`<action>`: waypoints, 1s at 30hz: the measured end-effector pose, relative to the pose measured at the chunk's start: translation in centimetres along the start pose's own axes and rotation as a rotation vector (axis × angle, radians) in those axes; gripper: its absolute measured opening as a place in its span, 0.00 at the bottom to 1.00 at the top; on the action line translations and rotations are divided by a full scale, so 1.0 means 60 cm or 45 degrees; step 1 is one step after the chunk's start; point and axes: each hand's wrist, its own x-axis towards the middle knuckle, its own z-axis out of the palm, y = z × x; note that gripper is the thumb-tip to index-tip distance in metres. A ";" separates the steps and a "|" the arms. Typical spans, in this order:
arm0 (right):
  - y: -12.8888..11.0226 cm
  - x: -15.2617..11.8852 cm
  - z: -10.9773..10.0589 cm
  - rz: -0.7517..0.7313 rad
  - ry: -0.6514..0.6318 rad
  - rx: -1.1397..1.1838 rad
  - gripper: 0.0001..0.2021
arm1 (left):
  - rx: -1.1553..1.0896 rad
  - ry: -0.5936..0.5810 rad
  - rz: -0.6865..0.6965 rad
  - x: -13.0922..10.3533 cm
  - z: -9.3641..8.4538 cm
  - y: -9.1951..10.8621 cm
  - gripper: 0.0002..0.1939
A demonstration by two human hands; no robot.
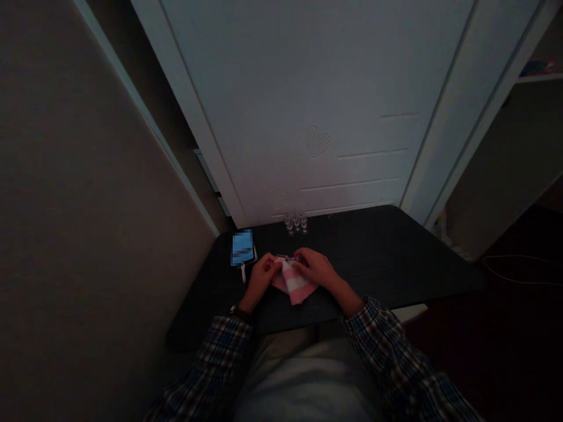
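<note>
Both hands are closed at a pink and white striped cloth [297, 286] near the front of the dark table. My left hand [263, 272] pinches its left side with bent fingers. On the other side, my right hand [317, 268] grips the cloth near its top right. A small shiny, see-through thing [287, 257] shows at the cloth's upper edge between my fingertips; its kind is too dim and partly covered to tell. The lower part of the cloth hangs in a loose fold towards me. Just beyond my hands stand several small clear glasses [296, 224] in a tight group.
A phone with a lit, blurred screen [241, 247] stands at the table's left side, with a white stick-like piece [243, 273] below it. The black table [365, 252] reaches back to a white panel with embossed hearts [317, 142]. A wall [88, 234] is close on the left.
</note>
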 end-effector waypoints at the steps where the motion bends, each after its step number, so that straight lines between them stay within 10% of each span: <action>1: 0.001 0.000 0.001 0.004 0.008 0.000 0.11 | 0.011 -0.006 0.001 0.000 0.000 0.000 0.11; 30: -0.013 0.001 -0.009 0.114 0.001 -0.082 0.18 | 0.120 0.117 0.022 -0.004 0.005 0.015 0.08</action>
